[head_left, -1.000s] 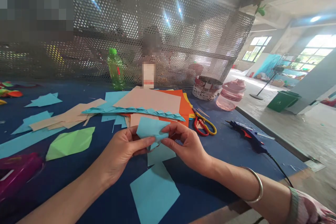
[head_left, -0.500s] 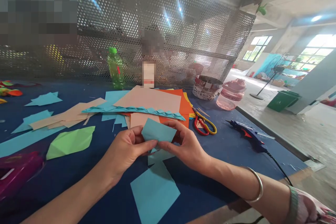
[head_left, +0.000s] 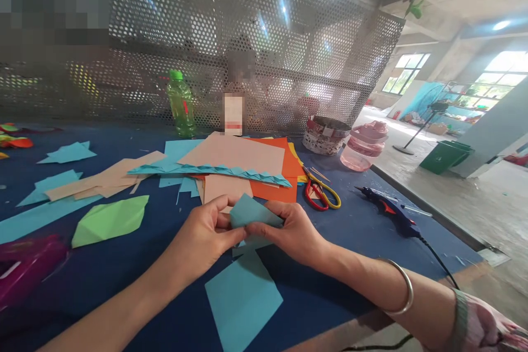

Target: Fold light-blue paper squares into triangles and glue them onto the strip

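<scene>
Between my two hands is a small piece of blue paper [head_left: 252, 212], held up off the table. My left hand [head_left: 211, 229] pinches its left side, with the thumb along the lower edge. On the right side my right hand [head_left: 291, 231] grips it with thumb and fingers, the thumb tip close to the left one. Below the hands a blue paper square [head_left: 244, 300] lies flat, its upper corner near another blue piece partly hidden under my hands. Just beyond, a long folded blue paper strip [head_left: 214, 171] rests across a stack of pink paper [head_left: 243, 151] and orange paper.
Red-and-yellow scissors [head_left: 322, 192] and a hot glue gun [head_left: 390, 212] lie to the right. Behind stand a pink water bottle [head_left: 363, 146], a round tub [head_left: 325, 135] and a green bottle [head_left: 180, 104]. Green paper [head_left: 111, 221] and a magenta object [head_left: 31, 267] are at left.
The blue paper in my hands has tilted and shifted slightly right and down, showing less of its face. Both hands keep hold of it, fingers moving along its edges.
</scene>
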Action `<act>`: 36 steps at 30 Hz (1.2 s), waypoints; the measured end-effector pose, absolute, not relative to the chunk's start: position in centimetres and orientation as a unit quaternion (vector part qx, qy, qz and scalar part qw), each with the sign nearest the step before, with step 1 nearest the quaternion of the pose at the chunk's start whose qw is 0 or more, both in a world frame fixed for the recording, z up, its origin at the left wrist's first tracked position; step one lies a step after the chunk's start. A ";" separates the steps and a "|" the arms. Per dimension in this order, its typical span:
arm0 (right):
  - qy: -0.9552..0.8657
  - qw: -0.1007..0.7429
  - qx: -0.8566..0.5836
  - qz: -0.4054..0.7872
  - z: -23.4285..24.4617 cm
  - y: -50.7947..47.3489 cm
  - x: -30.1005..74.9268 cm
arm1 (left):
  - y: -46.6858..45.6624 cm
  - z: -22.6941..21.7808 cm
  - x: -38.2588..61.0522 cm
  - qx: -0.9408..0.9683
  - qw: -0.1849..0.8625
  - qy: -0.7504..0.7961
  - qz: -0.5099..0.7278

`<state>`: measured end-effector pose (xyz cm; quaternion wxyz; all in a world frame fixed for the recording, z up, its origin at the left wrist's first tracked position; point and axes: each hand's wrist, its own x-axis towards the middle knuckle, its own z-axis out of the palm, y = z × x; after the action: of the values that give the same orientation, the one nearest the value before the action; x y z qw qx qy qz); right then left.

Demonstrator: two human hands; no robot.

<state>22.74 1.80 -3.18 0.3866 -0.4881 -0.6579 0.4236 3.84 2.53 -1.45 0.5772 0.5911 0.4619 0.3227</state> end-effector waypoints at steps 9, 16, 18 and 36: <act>-0.706 0.366 -0.488 0.360 -2.3 1.5 22.7 | 2.7 -1.8 3.9 0.612 0.553 0.477 0.303; -0.729 0.352 -0.491 0.322 -2.4 1.3 22.6 | 2.6 -1.2 4.2 0.587 0.608 0.446 0.293; -0.728 0.351 -0.491 0.325 -2.4 1.3 22.6 | 2.6 -1.3 4.2 0.581 0.616 0.449 0.284; -0.768 0.359 -0.466 0.253 -2.6 1.3 22.8 | 2.5 -1.0 4.0 0.601 0.602 0.453 0.267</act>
<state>22.76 1.30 -2.57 0.3586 -0.4661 -0.7683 0.2526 4.03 2.50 -1.04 0.6023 0.6005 0.4529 0.2674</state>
